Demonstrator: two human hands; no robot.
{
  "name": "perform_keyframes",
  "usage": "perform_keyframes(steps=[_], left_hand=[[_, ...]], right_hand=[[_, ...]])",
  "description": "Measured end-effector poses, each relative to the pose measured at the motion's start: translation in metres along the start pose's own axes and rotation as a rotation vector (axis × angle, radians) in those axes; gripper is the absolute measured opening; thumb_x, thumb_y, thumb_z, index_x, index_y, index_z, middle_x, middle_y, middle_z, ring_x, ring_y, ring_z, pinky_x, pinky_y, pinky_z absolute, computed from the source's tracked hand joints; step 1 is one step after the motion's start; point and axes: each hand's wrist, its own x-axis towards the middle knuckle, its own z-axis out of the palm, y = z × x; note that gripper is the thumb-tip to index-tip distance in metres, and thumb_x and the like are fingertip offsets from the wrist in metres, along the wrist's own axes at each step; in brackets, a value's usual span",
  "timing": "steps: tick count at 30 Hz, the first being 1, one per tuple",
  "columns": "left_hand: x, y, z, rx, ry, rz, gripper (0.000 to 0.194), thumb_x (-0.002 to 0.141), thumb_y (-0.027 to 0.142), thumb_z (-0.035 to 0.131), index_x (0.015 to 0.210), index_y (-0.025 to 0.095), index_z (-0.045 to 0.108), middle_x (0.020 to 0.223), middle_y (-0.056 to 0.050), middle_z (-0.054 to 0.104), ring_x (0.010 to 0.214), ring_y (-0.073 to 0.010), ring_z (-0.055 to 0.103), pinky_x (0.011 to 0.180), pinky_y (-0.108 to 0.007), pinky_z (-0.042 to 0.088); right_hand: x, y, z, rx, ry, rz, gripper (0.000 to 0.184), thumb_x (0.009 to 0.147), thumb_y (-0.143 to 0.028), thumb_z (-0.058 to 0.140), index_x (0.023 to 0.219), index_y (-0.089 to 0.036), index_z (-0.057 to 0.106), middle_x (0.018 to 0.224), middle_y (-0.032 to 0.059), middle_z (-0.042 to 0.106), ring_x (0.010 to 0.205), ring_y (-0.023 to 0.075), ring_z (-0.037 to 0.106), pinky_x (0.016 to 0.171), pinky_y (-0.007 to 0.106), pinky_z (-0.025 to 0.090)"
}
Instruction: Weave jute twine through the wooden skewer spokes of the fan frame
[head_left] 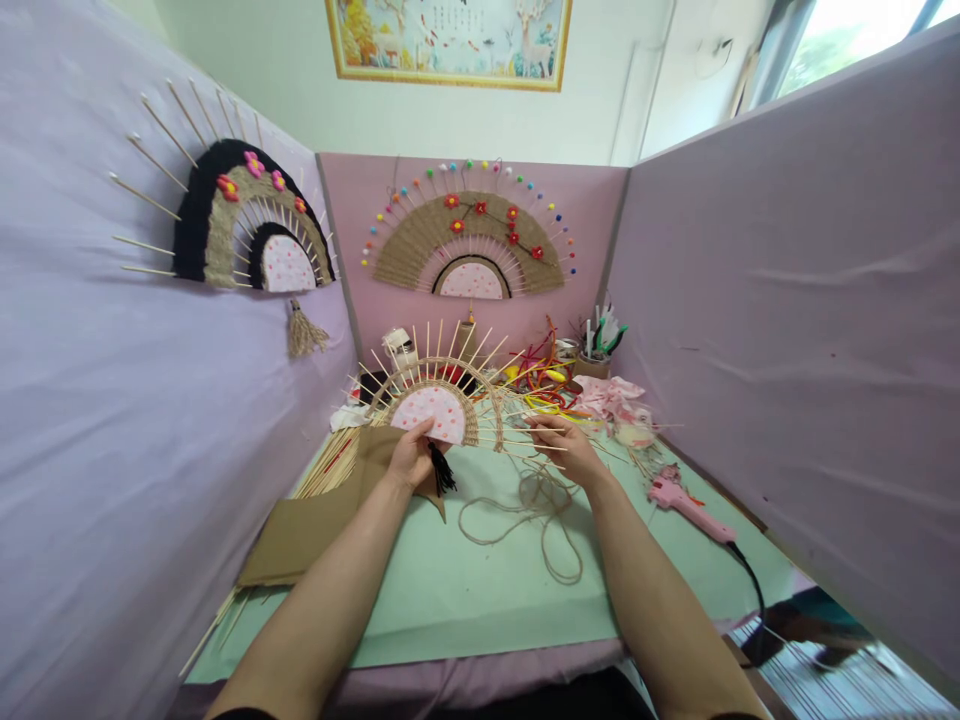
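Note:
A half-round woven fan [429, 410] with a pink dotted centre and bare sticks fanning outward is held up over the table. My left hand [412, 455] grips its lower edge, thumb on the dotted centre, beside a hanging black tassel [442, 468]. At the fan's right side, my right hand [566, 445] has its fingers closed near the stick ends. Whether it pinches a stick or the twine there is too small to make out. Loose brown twine [559, 540] trails in loops on the green table below the right hand.
A pink glue gun [694, 508] lies at the right, its black cord running off the edge. Brown cardboard [300, 535] and thin sticks [330, 462] lie left. Coloured pipe cleaners [551, 375] pile up behind. Finished fans [469, 225] hang on the partitions around the table.

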Motion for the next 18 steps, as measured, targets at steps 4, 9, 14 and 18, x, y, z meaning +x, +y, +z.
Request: perform_keyframes(steps=[4, 9, 14, 18], left_hand=[[0.002, 0.003, -0.001, -0.013, 0.002, 0.015, 0.029, 0.078, 0.006, 0.051, 0.105, 0.015, 0.059, 0.078, -0.005, 0.07, 0.07, -0.0132, 0.066, 0.078, -0.029, 0.053], [0.004, 0.009, -0.003, -0.004, 0.0, 0.045, 0.029, 0.078, 0.006, 0.051, 0.106, 0.013, 0.058, 0.081, -0.007, 0.07, 0.071, -0.0129, 0.066, 0.073, -0.024, 0.053], [0.007, 0.01, -0.006, 0.008, 0.011, 0.06, 0.03, 0.077, 0.006, 0.053, 0.106, 0.012, 0.059, 0.081, -0.007, 0.07, 0.071, -0.013, 0.066, 0.072, -0.024, 0.054], [0.008, 0.008, -0.006, -0.001, 0.001, 0.08, 0.03, 0.076, 0.006, 0.054, 0.105, 0.012, 0.059, 0.083, -0.007, 0.07, 0.071, -0.013, 0.066, 0.072, -0.023, 0.053]], right_hand=[[-0.005, -0.009, -0.006, -0.012, -0.041, -0.019, 0.024, 0.065, -0.034, 0.072, 0.085, -0.02, 0.069, 0.067, -0.0009, 0.055, 0.059, 0.0089, 0.046, 0.053, 0.022, 0.034], [-0.007, -0.015, -0.01, -0.015, -0.003, -0.078, 0.023, 0.066, -0.035, 0.07, 0.081, -0.018, 0.066, 0.061, -0.0026, 0.05, 0.052, 0.0076, 0.039, 0.046, 0.021, 0.026], [-0.003, -0.012, -0.013, -0.079, 0.122, -0.141, 0.023, 0.064, -0.036, 0.071, 0.074, -0.018, 0.063, 0.056, -0.004, 0.048, 0.048, 0.0072, 0.036, 0.044, 0.022, 0.022], [-0.002, -0.009, -0.016, -0.146, 0.191, -0.228, 0.022, 0.063, -0.036, 0.071, 0.072, -0.018, 0.062, 0.05, -0.0057, 0.043, 0.047, 0.0077, 0.034, 0.045, 0.022, 0.023]])
